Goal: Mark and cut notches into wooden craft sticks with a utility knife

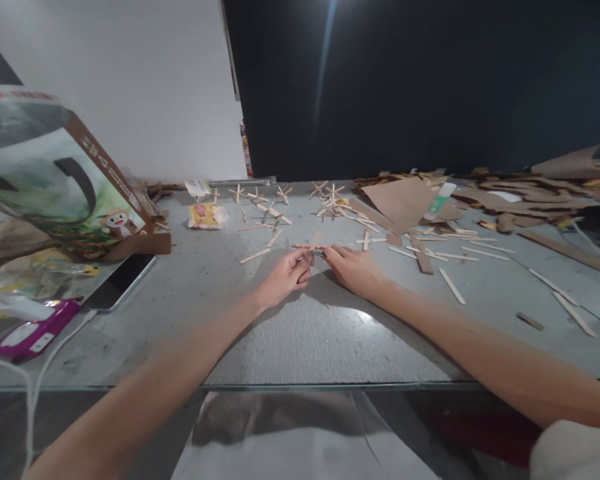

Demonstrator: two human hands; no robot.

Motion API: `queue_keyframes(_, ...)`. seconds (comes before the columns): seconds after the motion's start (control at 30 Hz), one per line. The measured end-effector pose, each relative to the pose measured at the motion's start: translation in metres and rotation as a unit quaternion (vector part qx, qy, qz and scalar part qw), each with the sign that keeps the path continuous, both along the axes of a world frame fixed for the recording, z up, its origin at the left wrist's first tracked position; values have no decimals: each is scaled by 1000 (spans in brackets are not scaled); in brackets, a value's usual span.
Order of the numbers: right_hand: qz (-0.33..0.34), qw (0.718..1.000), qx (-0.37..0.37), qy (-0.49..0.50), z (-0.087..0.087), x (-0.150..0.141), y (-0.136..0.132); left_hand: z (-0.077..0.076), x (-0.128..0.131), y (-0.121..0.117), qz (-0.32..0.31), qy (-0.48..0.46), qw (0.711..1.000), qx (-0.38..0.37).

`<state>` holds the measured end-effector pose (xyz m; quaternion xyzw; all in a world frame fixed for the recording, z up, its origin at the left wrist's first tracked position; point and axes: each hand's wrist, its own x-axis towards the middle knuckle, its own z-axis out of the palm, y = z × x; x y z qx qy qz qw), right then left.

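Head view, hands [320, 267] pinching stick [314, 244], phone [120, 281] left, cardboard scraps [403, 203] right

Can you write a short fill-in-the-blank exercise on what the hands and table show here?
1. Both hands meet over a thin wooden ____ with red marking.
2. The dark smartphone lies to the ____ of the left hand.
3. Behind the right hand, a green and white glue tube rests on brown ____ scraps.

Missing words: stick; left; cardboard
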<state>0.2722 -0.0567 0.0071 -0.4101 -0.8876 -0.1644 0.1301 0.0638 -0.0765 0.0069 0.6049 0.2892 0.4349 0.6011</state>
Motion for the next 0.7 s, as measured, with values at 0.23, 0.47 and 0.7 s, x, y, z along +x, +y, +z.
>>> queue_keyframes(0.23, -6, 1000, -5, 21, 2, -5, 2, 1, -1, 5, -19, -52, 998, -18)
queue_keyframes(0.47, -6, 1000, -14, 27, -1, -6, 5, -2, -1, 8, -28, -63, 997, -39)
queue_keyframes(0.7, -4, 999, -23, 34, 1, -8, 4, -1, -1, 4, 2, -28, 1000, 8)
